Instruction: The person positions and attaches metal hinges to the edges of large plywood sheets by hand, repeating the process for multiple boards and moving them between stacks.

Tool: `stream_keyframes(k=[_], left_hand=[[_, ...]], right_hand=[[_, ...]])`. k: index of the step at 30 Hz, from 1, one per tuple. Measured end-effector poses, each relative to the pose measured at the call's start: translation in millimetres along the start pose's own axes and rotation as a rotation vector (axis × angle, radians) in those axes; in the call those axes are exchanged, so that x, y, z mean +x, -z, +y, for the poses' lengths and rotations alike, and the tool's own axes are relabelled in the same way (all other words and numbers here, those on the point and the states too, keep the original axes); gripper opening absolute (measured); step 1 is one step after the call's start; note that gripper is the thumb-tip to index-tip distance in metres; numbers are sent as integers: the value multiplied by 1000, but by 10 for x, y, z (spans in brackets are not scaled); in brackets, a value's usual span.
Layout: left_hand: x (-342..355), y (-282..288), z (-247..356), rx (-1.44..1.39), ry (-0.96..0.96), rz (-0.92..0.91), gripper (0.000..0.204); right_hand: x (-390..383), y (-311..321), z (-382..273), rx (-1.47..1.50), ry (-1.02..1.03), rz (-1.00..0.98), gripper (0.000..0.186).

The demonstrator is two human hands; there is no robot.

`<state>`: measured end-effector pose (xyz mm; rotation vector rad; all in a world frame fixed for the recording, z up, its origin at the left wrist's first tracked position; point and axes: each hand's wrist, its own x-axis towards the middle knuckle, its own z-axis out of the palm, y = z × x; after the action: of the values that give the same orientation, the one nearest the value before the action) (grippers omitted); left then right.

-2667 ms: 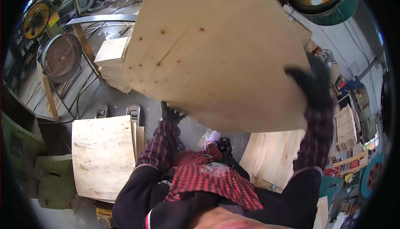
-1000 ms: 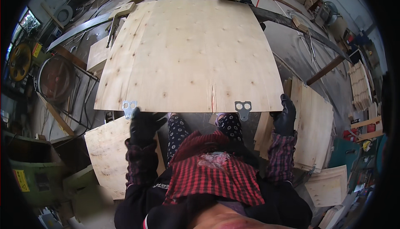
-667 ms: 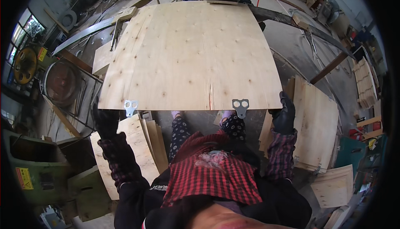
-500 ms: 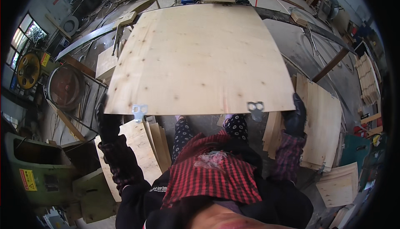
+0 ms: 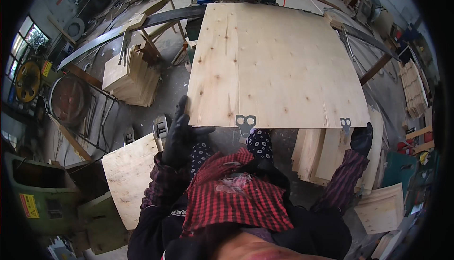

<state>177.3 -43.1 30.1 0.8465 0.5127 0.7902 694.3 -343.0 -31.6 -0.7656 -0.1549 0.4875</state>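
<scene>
A large pale plywood sheet [image 5: 279,66] with small knots stretches out in front of me, its far end reaching the dark rail. Two grey metal plates with paired holes, a left one [image 5: 245,125] and a right one [image 5: 346,125], sit at its near edge. My left hand [image 5: 179,134], in a black glove, is spread at the sheet's near left corner, fingers along the side and thumb out below the near edge. At the near right corner my right hand [image 5: 362,139], also black-gloved, grips the sheet; some of its fingers are hidden.
Left of the sheet stands a stack of boards [image 5: 130,80]. More boards lie beside me at lower left [image 5: 130,177] and under the sheet's right side [image 5: 309,153]. A round fan [image 5: 70,100] and green machine [image 5: 45,196] stand at left; a curved rail [image 5: 97,47] runs across.
The plywood sheet has shifted right and turned slightly. My right hand moved right with it; my left hand also came right, its fingers now spread. The board stack at left is uncovered.
</scene>
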Motion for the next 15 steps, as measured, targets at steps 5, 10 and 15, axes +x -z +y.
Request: stream_keyframes(k=[5,10,15], left_hand=[[30,-178,-59,31,16,-36,65],[79,-263,-81,48,35,-6,63],[114,-309,-43,52,38,34,63]], right_hand=[[338,2,5,-40,-18,1,39],[364,-72,81,-79,36,10,46],[-192,-545,390,-57,36,-132,50]])
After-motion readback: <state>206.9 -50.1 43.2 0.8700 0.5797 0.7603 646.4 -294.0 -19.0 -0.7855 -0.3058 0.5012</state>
